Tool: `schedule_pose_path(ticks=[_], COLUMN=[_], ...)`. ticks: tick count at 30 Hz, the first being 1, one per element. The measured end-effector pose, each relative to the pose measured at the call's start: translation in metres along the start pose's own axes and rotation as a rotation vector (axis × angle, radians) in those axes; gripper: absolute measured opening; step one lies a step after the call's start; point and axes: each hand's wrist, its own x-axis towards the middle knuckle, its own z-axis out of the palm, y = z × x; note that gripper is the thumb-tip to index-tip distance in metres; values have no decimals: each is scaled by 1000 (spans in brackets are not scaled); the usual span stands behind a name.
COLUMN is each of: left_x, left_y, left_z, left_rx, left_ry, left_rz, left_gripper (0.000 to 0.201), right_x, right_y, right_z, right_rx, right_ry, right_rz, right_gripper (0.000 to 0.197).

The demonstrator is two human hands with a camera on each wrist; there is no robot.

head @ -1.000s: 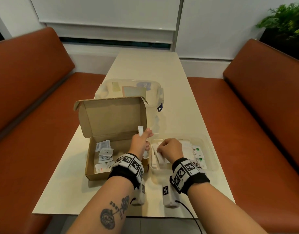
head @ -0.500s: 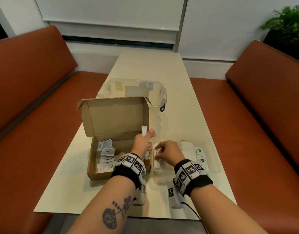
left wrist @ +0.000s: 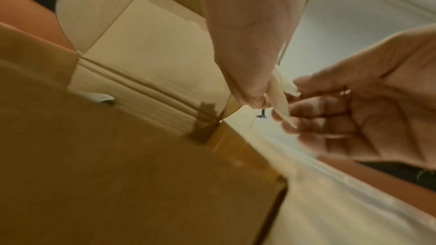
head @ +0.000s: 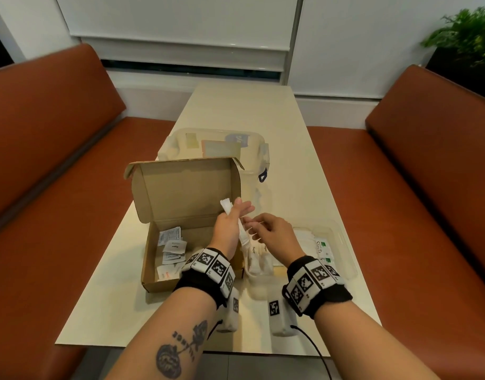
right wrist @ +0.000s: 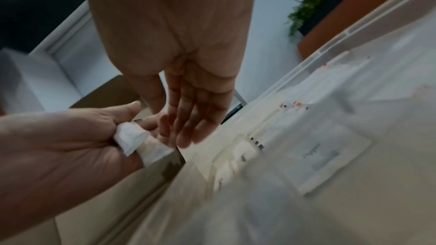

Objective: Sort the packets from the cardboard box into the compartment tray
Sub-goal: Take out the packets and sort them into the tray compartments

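Note:
The open cardboard box sits at the left with several flat packets on its floor. Just above its right wall, my left hand grips a bunch of white stick packets, also seen as stick packets in the right wrist view. My right hand hovers beside them with relaxed, nearly straight fingers, its tips at the packets' lower ends and holding nothing. Below my right hand, the clear compartment tray holds sugar sticks on its left and Stevia packets on its right.
A clear lidded container stands behind the box's raised lid. Orange benches line both sides of the narrow table. A potted plant stands at the far right.
My right hand has lifted out of the tray's left compartment and moved up and left to the sticks in my left hand. My left hand has risen slightly.

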Motion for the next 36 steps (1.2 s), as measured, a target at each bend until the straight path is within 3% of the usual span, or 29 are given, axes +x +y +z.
schedule_pose_path(ticks=[5, 10, 16, 22, 29, 36], left_x=[-1, 1, 2, 2, -2, -3], left_y=[9, 6, 0, 5, 7, 8], left_z=[8, 7, 2, 7, 10, 7], left_rx=[-90, -39, 25, 191, 262, 219], left_ry=[-62, -79, 10, 77, 75, 66], left_rz=[12, 4, -36, -113, -128, -43], left_gripper=[39, 45, 38, 37, 25, 16], right_x=[-4, -6, -2, 3, 1, 0], right_y=[-9, -3, 4, -1, -8, -2], right_z=[-7, -18, -33, -50, -54, -52], right_rx=[323, 426, 398, 130, -1, 197], right_ry=[-113, -148, 62, 258, 124, 42], right_rz=[126, 127, 105, -29, -103, -12], right_gripper=[15, 22, 12, 5, 14, 17])
